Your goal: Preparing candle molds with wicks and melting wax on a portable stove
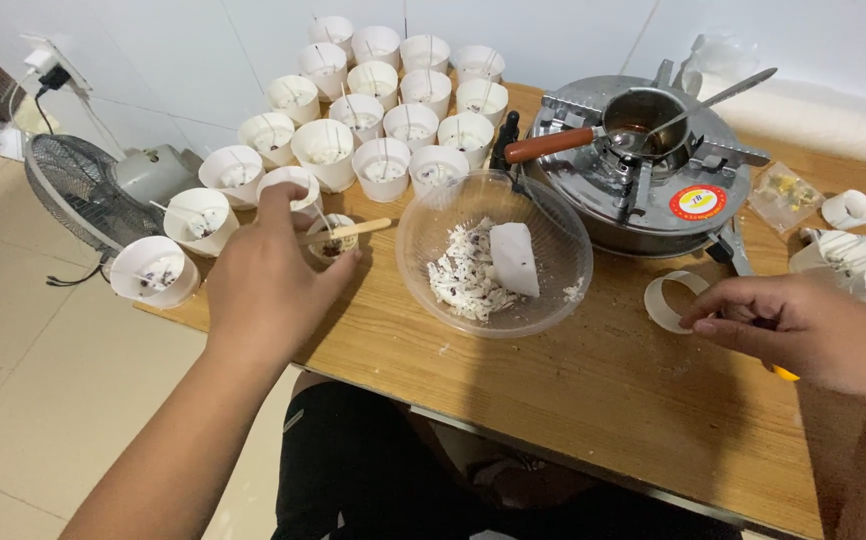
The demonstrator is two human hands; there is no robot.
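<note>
left hand (265, 272): fingers curled around a small glass jar (331, 240) near the left edge of the wooden table (603, 400), thumb to its right; the jar holds pale and dark bits, and a flat wooden stick (353, 231) lies across its rim.
right hand (803, 325): palm down at the right side of the table, fingers pointing left and half closed; fingertips just beside a ring of clear tape (675, 298); something yellow shows under the hand, and i cannot tell whether it grips it.
clear bowl (494, 252): between the 2 hands, holding a white wax block and crumbled white wax with dark specks.
white cups (373, 100): many, clustered from the far middle down the left edge, most with a thin wick standing in them.
stove (643, 180): far right of the bowl, round and metal, bearing a small pot (643, 125) with a reddish handle and a spoon resting in it.
fan (78, 190): on the floor, left of the table.
</note>
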